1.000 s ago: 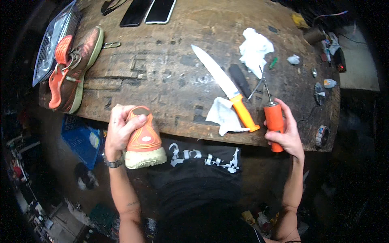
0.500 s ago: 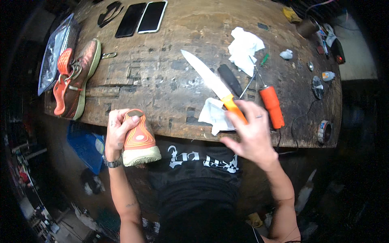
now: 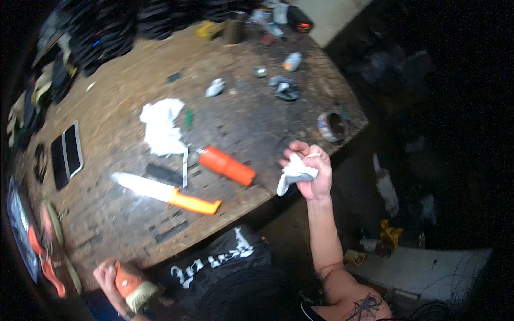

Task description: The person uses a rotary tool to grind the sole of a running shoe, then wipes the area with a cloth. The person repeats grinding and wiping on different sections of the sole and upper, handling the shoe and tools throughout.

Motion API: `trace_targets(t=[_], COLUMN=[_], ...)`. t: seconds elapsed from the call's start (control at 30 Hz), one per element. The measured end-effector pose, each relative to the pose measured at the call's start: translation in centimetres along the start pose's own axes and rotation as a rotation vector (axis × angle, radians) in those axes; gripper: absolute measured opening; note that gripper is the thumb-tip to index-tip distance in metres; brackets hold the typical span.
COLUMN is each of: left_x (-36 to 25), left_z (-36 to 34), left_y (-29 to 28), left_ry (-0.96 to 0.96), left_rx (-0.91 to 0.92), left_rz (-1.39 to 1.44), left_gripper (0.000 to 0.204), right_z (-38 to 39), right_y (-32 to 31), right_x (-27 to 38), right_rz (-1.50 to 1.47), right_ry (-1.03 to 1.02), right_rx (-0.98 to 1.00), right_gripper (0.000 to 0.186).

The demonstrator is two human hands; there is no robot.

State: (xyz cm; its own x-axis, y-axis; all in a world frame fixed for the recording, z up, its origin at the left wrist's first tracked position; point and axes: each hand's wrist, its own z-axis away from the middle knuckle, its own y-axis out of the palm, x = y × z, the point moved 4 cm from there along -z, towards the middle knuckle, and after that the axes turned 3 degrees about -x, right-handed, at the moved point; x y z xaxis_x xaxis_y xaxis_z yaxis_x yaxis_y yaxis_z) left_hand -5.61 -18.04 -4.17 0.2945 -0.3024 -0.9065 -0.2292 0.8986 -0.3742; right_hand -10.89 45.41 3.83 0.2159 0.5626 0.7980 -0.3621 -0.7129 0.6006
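While closed, right fingers (image 3: 320, 161) round white wad (image 3: 296, 170), left fingers (image 3: 109, 273) round shoe (image 3: 129, 282); can (image 3: 234, 30) contents unclear.

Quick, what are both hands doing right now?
Left hand: closed, holding an orange shoe by its heel end.
Right hand: closed, holding a crumpled white wad.

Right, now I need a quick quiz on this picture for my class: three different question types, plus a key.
1. Multiple choice: what does the right hand hold?
A) a phone
B) a crumpled white wad
C) nothing
2. True or false: the left hand is empty.
3. Short answer: which lies nearer the ring-shaped roll, the knife or the orange cylindrical tool?

Key:
1. B
2. False; it holds a shoe.
3. The orange cylindrical tool.
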Motion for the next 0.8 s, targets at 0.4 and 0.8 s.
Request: trace_targets(t=[0.4,0.8], left_x=[4.0,0.2], left_z=[-3.1,-1.8], left_y=[-2.6,-1.3], left_ry=[0.015,0.125], left_rx=[-0.023,-0.037], left_rz=[0.098,-0.114], left_gripper=[0.036,0.032], right_z=[-9.4,-14.5], right_y=[-17.4,-16.6], right_x=[15.2,13.5], right_rz=[1.287,2.155], right_ry=[-0.024,0.069], right_rx=[-0.248,-0.258], right_gripper=[0.023,0.020])
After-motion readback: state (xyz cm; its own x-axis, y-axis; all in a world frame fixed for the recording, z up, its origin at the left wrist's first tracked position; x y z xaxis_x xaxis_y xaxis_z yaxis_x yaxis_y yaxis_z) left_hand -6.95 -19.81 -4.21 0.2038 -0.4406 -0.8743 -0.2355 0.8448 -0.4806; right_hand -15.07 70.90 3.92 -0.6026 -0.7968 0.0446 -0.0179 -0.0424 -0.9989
